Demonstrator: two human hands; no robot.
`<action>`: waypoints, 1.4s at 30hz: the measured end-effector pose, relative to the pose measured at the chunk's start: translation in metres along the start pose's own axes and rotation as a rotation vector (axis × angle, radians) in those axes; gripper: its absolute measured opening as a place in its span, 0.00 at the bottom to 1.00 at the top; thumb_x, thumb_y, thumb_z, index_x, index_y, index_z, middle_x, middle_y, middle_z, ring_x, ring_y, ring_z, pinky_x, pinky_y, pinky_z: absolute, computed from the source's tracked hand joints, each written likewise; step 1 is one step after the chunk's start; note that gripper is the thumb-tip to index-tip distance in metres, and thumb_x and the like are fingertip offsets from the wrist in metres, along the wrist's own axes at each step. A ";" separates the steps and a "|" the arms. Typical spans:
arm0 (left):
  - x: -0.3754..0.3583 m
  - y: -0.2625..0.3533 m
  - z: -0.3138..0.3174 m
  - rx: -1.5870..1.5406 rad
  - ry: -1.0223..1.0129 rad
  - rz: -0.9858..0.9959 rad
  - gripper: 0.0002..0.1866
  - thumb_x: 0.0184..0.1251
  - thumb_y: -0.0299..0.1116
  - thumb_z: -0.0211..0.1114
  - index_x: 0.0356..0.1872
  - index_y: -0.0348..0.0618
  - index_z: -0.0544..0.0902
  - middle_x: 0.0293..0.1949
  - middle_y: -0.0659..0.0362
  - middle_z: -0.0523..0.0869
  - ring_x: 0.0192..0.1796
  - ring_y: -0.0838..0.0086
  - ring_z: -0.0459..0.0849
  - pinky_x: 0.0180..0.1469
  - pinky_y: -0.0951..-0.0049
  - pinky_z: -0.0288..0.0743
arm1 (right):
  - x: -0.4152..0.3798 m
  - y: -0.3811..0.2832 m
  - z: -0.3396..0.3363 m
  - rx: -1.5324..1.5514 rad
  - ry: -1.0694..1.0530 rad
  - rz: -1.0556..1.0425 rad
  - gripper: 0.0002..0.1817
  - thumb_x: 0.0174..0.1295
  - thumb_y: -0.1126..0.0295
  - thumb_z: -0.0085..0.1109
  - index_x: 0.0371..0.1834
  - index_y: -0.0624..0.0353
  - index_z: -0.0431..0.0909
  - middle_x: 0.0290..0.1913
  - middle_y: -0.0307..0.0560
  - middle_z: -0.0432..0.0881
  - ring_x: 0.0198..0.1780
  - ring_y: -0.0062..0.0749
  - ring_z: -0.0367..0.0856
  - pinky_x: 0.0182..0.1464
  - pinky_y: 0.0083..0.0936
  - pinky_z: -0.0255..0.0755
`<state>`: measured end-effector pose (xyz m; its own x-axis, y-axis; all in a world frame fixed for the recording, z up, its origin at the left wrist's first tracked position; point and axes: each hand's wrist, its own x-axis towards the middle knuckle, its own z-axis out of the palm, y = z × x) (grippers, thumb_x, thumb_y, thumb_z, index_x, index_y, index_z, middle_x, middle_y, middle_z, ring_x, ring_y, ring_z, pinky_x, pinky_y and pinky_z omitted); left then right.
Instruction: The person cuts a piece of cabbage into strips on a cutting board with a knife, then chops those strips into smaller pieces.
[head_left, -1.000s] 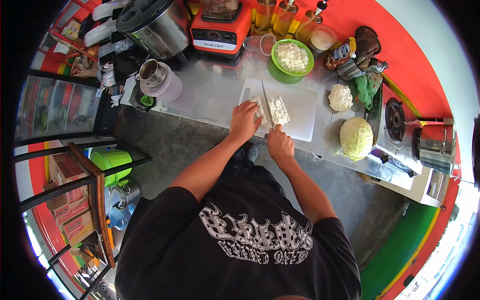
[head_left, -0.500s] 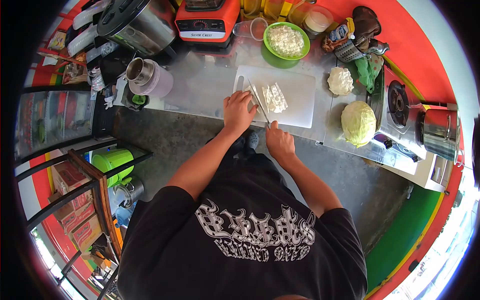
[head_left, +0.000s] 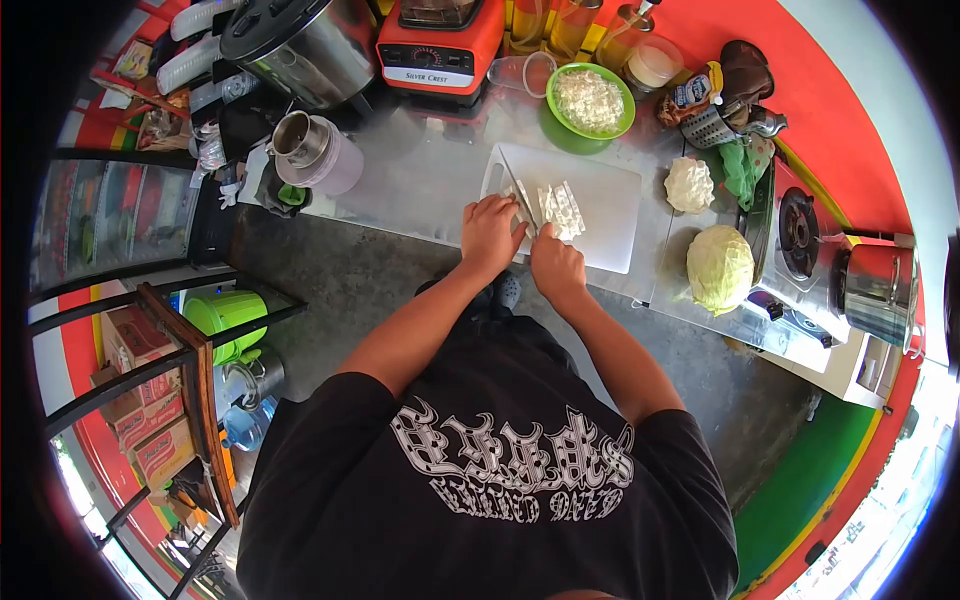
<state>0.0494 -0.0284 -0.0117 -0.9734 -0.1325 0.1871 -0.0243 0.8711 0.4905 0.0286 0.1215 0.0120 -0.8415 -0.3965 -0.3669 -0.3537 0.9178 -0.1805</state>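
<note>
A white cutting board lies on the metal counter. My right hand is closed round the handle of a kitchen knife, whose blade slants away toward the board's far left corner. Left of the blade, my left hand presses its bent fingers onto a pale piece of what looks like cabbage, mostly hidden beneath them. Several cut white pieces sit just right of the knife. Beyond the board, a green bowl holds finely shredded white pieces.
A whole cabbage and a smaller white, crinkled head rest on the right, beside a stove. A red blender, a large metal pot and a lilac container stand along the back and left.
My right hand and the knife have moved forward and left over the board, closer to my left hand. The whole view has shifted slightly.
</note>
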 end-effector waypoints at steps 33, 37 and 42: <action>0.003 -0.001 -0.005 -0.043 0.026 -0.019 0.22 0.57 0.39 0.77 0.53 0.45 0.87 0.60 0.62 0.86 0.66 0.64 0.78 0.66 0.59 0.67 | -0.029 0.019 -0.004 0.131 0.068 0.119 0.17 0.77 0.57 0.50 0.49 0.63 0.69 0.31 0.64 0.88 0.37 0.64 0.89 0.41 0.54 0.83; 0.000 -0.005 -0.005 -0.085 0.029 -0.028 0.21 0.58 0.39 0.77 0.53 0.45 0.87 0.60 0.61 0.85 0.66 0.66 0.77 0.66 0.59 0.66 | -0.043 0.017 -0.008 0.122 0.070 0.049 0.18 0.78 0.56 0.49 0.49 0.63 0.69 0.30 0.63 0.88 0.35 0.64 0.89 0.39 0.56 0.83; -0.003 -0.003 -0.001 -0.088 0.042 -0.014 0.21 0.58 0.39 0.77 0.52 0.44 0.87 0.58 0.61 0.86 0.65 0.66 0.78 0.66 0.59 0.66 | -0.050 0.014 -0.002 0.079 0.028 0.016 0.19 0.78 0.55 0.48 0.50 0.63 0.69 0.29 0.62 0.88 0.34 0.63 0.89 0.39 0.55 0.83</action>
<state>0.0529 -0.0317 -0.0127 -0.9626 -0.1659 0.2140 -0.0162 0.8242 0.5660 0.0649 0.1541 0.0299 -0.8582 -0.3801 -0.3451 -0.3079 0.9190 -0.2464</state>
